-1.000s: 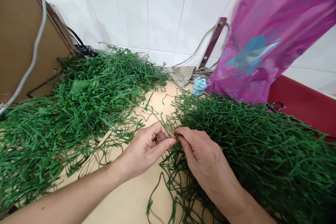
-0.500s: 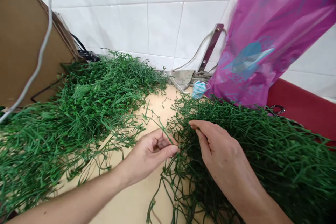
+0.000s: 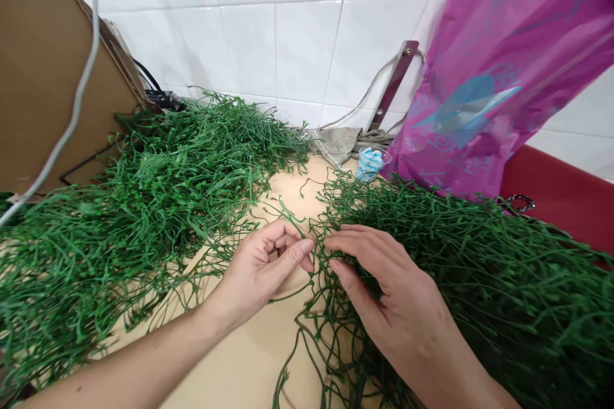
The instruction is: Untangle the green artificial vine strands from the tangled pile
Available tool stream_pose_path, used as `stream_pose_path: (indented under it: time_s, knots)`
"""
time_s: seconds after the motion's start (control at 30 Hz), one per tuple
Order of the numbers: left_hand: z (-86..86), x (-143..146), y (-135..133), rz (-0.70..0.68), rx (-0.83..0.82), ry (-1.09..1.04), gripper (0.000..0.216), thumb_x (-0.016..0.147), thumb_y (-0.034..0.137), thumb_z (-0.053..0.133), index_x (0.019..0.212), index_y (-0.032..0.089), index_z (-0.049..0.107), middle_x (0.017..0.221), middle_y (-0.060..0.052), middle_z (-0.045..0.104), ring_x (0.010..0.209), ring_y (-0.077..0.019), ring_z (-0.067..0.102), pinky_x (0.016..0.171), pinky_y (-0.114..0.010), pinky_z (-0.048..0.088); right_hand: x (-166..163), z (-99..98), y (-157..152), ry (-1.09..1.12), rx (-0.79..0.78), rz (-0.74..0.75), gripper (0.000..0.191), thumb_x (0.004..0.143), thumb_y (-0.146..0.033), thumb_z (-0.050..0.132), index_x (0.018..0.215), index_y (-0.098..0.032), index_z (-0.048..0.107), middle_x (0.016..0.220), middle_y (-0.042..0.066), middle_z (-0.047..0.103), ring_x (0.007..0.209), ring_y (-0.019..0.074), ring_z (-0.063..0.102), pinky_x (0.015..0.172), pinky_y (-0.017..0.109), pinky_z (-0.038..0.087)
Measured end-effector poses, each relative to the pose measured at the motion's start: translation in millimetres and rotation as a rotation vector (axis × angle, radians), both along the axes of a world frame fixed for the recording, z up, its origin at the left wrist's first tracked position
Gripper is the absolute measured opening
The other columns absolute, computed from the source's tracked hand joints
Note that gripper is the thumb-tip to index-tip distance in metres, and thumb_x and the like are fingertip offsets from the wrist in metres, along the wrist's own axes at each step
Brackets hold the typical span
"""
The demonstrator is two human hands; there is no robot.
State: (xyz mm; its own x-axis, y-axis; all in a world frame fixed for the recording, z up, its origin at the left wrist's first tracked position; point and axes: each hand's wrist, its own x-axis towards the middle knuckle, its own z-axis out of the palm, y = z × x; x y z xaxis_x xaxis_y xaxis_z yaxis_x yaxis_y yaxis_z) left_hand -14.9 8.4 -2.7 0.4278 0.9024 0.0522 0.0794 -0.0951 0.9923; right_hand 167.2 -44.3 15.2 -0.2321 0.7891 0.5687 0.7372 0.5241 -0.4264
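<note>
Near the middle of the view my left hand (image 3: 271,262) pinches a thin green plastic stem (image 3: 290,217) between thumb and forefinger. One end of it pokes up beyond the fingertips. Just to the right is my right hand (image 3: 391,291), its thumb and fingers apart and nothing seen between them. Its fingertips come close to the left hand's, over the edge of a dense heap of green artificial stems (image 3: 499,268). Another pile of such stems (image 3: 192,172), with small branched tips, spreads over the left of the tan table (image 3: 230,358).
A pink plastic bag (image 3: 484,83) stands at the back right by a red surface (image 3: 566,198). A small clear cup with blue-white contents (image 3: 369,163) sits before it. A cardboard box (image 3: 52,77) and a hanging white cable (image 3: 79,96) are on the left. White tiles (image 3: 307,45) form the back wall.
My right hand has come left, closer to the left hand, and its thumb and fingers have spread apart. The left hand has moved slightly up and left, still holding the stem.
</note>
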Motion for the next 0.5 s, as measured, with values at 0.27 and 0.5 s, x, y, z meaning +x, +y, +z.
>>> stream_pose_path:
  time_s: [0.27,0.5]
  knots:
    - [1.7,-1,-1,-0.009,0.087,0.041,0.021,0.094,0.036,0.058,0.084,0.018,0.060,0.067,0.002,0.066,0.064,-0.0103,0.057,0.066,-0.023,0.043,-5,-7.8,-2,0.101,-0.137,0.008,0.012,0.092,-0.013,0.060,0.093,-0.024,0.063,0.092,-0.002,0.070,0.089,0.0148,0.064,0.081,0.030,0.047]
    - [-2.4,2,-5,-0.004,0.060,0.049,0.026,0.088,0.043,0.064,0.083,0.017,0.065,0.072,0.000,0.062,0.063,-0.0120,0.054,0.059,-0.024,0.044,-12,-16.9,-3,0.031,0.011,-0.182,0.012,0.085,-0.010,0.062,0.086,-0.022,0.061,0.082,0.000,0.069,0.079,0.0185,0.065,0.078,0.035,0.045]
